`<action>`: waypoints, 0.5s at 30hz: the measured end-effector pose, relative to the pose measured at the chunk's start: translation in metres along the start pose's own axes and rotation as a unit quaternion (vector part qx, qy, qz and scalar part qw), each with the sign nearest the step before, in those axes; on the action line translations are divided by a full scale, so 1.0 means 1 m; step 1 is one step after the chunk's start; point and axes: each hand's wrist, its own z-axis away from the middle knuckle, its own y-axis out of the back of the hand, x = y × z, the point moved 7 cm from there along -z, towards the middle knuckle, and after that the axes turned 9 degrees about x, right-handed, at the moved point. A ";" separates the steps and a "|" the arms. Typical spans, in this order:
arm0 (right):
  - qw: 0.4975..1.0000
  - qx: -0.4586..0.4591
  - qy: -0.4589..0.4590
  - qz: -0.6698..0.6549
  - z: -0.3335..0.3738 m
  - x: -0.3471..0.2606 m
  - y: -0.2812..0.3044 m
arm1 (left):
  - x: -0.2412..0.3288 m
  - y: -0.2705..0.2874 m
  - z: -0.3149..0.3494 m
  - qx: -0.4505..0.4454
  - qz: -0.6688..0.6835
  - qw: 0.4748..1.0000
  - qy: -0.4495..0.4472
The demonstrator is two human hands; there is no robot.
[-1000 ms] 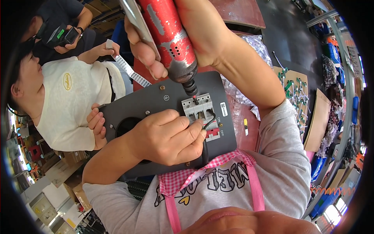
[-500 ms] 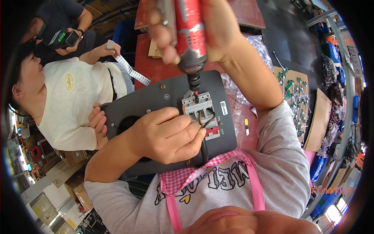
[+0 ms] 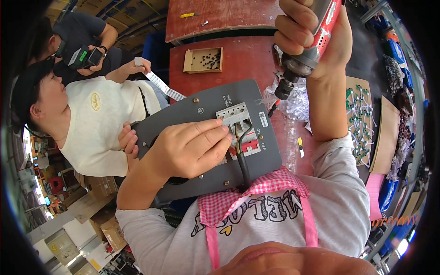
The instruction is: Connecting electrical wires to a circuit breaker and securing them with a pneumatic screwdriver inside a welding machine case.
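Observation:
A dark grey panel (image 3: pixel 213 98) is tilted in front of me. It carries a light grey circuit breaker (image 3: pixel 231 111) with red switches, and a black cable (image 3: pixel 243 167) splits into thin wires that run into its terminals. My left hand (image 3: pixel 190 149) rests over the panel, fingertips pressed together at the breaker's left side. Whatever they pinch is hidden. Up to the right, clear of the breaker, my right hand (image 3: pixel 337 50) is wrapped around a red power screwdriver (image 3: pixel 323 36). Its black chuck (image 3: pixel 285 87) points down and left toward the table.
A co-worker's hand (image 3: pixel 128 138) grips the panel's left edge, and their other hand holds a label strip (image 3: pixel 165 87). Behind them, another person holds a handheld device (image 3: pixel 85 58). A cardboard tray of screws (image 3: pixel 204 60), clear plastic bags (image 3: pixel 293 103) and a yellow cutter (image 3: pixel 300 146) lie on the red table.
My right hand has lifted the power screwdriver off the breaker and swung it up to the right. My left hand has stayed at the breaker, its fingers shifted slightly toward the terminals' left side.

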 end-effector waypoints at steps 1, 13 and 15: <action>1.000 -0.005 0.006 -0.002 0.003 -0.002 -0.002 | 0.000 0.000 0.000 -0.004 0.001 1.000 -0.004; 0.997 0.005 -0.011 -0.071 0.014 -0.003 -0.001 | 0.003 0.000 -0.002 -0.029 0.049 0.998 0.000; 0.997 0.005 -0.004 -0.078 0.015 -0.003 0.000 | 0.003 0.000 -0.001 -0.019 0.052 0.998 -0.001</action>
